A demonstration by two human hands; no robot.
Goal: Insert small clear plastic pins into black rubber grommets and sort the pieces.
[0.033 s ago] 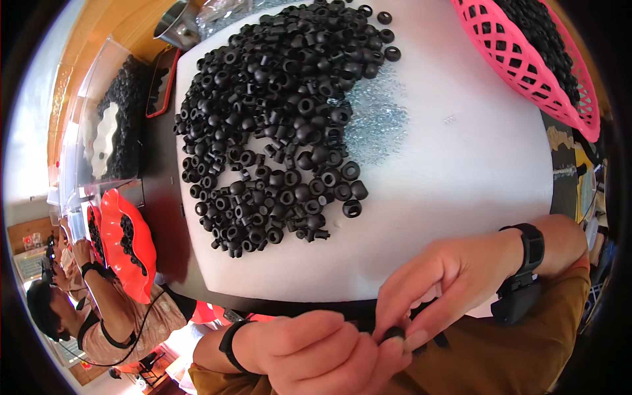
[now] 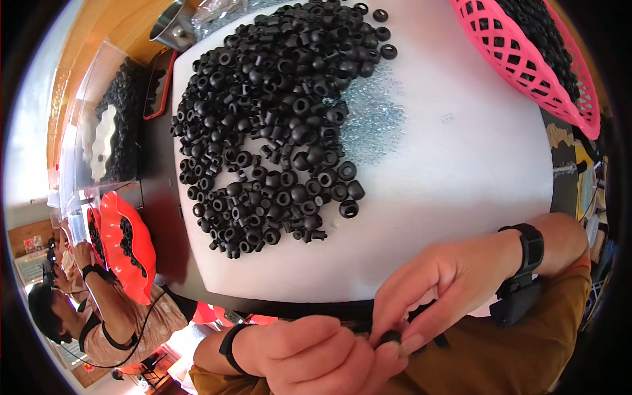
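My left hand (image 2: 319,352) and my right hand (image 2: 444,283) meet at the table's near edge, fingers closed in a pinch. Between their fingertips is a small round black cap (image 2: 390,336), mostly covered by the fingers. It looks like the dark rubbery caps in the large pile (image 2: 263,118) on the white tabletop mat (image 2: 461,184). Those pieces include hollow rings, rounded caps and short plugs, lying every way up. Right of the pile, tiny clear bluish bits (image 2: 372,122) are scattered over the mat.
A pink lattice basket (image 2: 507,56) of black pieces stands far right. Along the left are a clear bin (image 2: 82,125), a red-rimmed phone-like object (image 2: 158,85) and a red wavy-edged bowl (image 2: 135,276). A metal cup (image 2: 172,25) stands far left. Another person (image 2: 112,309) works at lower left.
The black cap and my fingertips around it have moved very slightly. The pile appears shifted a little to the left with the view.
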